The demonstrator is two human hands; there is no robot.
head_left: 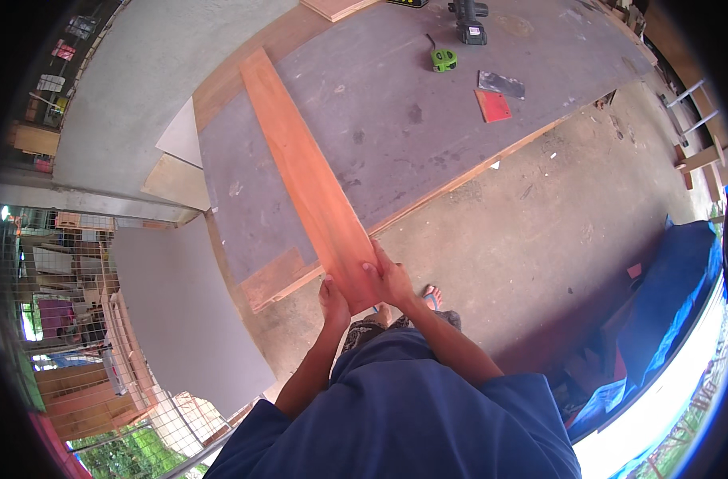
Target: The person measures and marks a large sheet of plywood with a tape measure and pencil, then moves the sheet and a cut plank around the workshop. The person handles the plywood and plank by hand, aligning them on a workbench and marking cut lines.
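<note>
A long reddish-brown wooden board (308,176) reaches from my hands across the left part of a grey worktable (412,152). Its near end sticks out past the table's front edge, close to my body. My left hand (333,302) grips the left edge of that end, thumb up along the side. On the right edge, my right hand (390,275) is closed round the board with its thumb on the top face. The fingers under the board are hidden.
Toward the table's far side lie a green tape measure (443,60), a black power tool (468,22), a red flat piece (493,105) and a dark grey plate (502,85). A grey panel (184,311) stands at the left by a wire mesh. Blue tarpaulin (671,279) lies at the right.
</note>
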